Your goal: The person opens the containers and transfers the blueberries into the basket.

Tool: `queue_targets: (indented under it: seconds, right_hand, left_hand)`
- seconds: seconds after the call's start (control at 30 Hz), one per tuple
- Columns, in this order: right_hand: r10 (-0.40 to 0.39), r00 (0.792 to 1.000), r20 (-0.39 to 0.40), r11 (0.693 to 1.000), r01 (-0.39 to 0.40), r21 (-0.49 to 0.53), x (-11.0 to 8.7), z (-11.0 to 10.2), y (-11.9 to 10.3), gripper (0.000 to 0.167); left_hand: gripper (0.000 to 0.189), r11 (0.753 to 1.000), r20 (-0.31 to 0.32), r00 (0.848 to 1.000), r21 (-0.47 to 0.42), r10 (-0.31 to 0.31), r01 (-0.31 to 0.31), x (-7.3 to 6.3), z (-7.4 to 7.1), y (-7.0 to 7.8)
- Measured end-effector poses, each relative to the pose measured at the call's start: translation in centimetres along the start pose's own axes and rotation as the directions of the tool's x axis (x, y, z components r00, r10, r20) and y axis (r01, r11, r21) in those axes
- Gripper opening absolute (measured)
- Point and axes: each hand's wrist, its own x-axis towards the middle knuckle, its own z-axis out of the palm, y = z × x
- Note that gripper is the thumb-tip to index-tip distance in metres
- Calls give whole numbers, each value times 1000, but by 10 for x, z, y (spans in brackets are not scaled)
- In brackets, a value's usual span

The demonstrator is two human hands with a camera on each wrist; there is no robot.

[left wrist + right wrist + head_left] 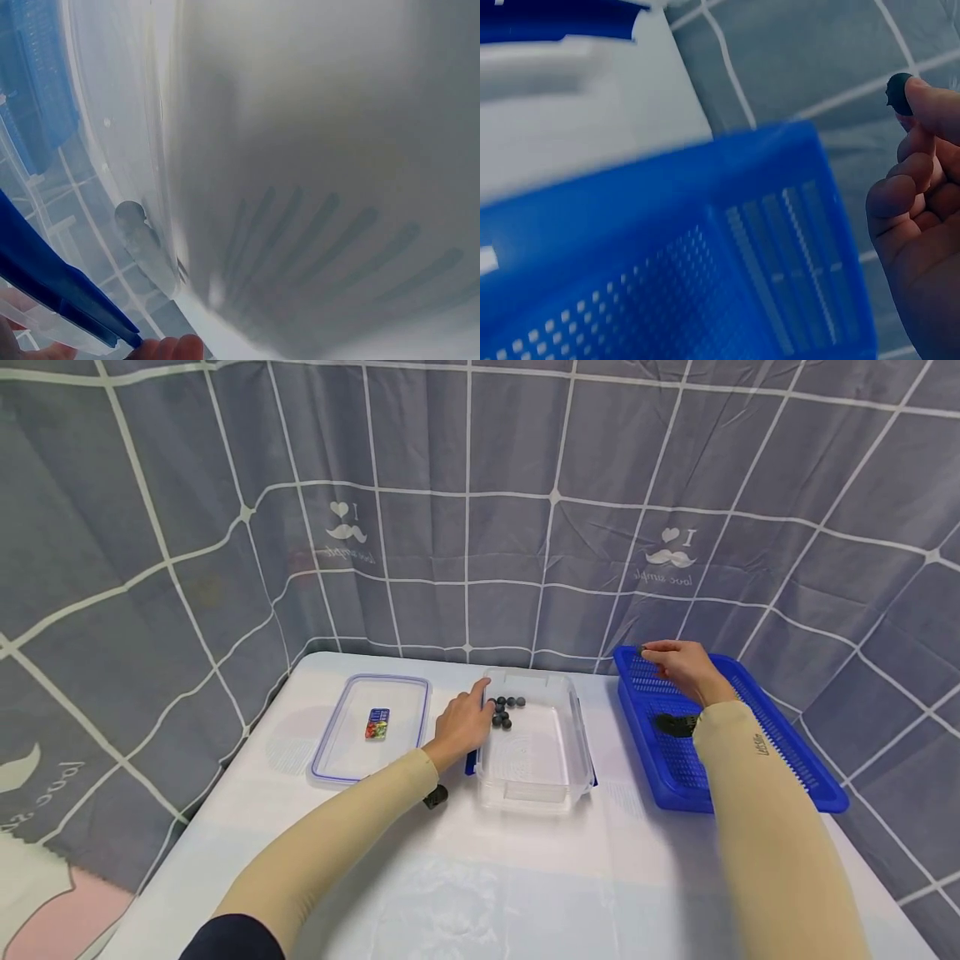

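My right hand point(684, 668) pinches a single blueberry point(900, 94) between thumb and fingertips, above the far left end of a blue plastic basket point(671, 793). Its other fingers are curled in. At the left side of a clear plastic food container point(536, 792), my left hand point(463, 723) grips the wall, one finger along the rim. In the left wrist view its fingertips point(176, 349) lie beside the blue latch point(67, 289). Several blueberries point(501, 710) are gathered in the far left part of the container, near that hand.
Left of the container lies its clear lid point(337, 752) with a blue seal and a colourful label point(377, 724). The white table point(450, 893) meets a grey checked curtain point(510, 535) at the back and sides. The basket's raised rim stands at the right.
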Motion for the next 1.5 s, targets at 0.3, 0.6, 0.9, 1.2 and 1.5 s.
queue_targets:
  seconds: [0.3, 0.6, 0.9, 1.2, 1.5]
  right_hand:
    - [36, 999, -9, 999, -36, -20, -3, -15, 27, 56]
    - [109, 994, 9, 994, -109, -5, -4, -24, 50, 55]
    - [141, 989, 49, 990, -140, -9, -7, -27, 61, 56]
    - [122, 992, 17, 992, -121, -40, -7, -27, 51, 59]
    - [101, 995, 10, 993, -101, -54, -7, -10, 20, 63]
  left_hand:
    - [52, 1000, 4, 1000, -11, -17, 17, 0, -1, 0]
    - [53, 1000, 13, 1000, -20, -17, 17, 1, 1, 0]
    - [53, 1000, 16, 1000, -19, -17, 17, -1, 2, 2]
    - [51, 1000, -3, 1000, 3, -12, 12, 1, 3, 2]
    - [52, 1000, -4, 1000, -4, -13, 13, 3, 4, 1]
